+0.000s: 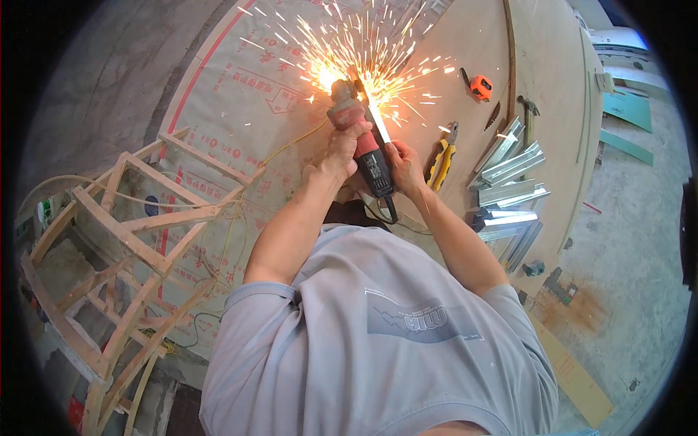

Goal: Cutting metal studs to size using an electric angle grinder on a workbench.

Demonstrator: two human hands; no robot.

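My left hand [342, 149] is wrapped round the body of a red and black angle grinder [369, 156]. A bright fan of sparks [363, 54] sprays from the grinder's head, away from me; the glare hides the disc and the exact point of contact. Beside the grinder, my right hand [406, 168] grips the near end of a narrow metal strip [379, 123] that runs up into the sparks. To the right of that hand lie yellow-handled pliers [440, 163]. The grinder's black cord [392, 211] trails from its near end.
Cut metal channel pieces [509, 174] are heaped at the right, near a hammer [528, 116]. An orange tape measure [480, 88] lies farther off on the board. A wooden frame ladder [138, 218] stands at the left. A yellow cord [291, 142] crosses the printed floor sheet [218, 116].
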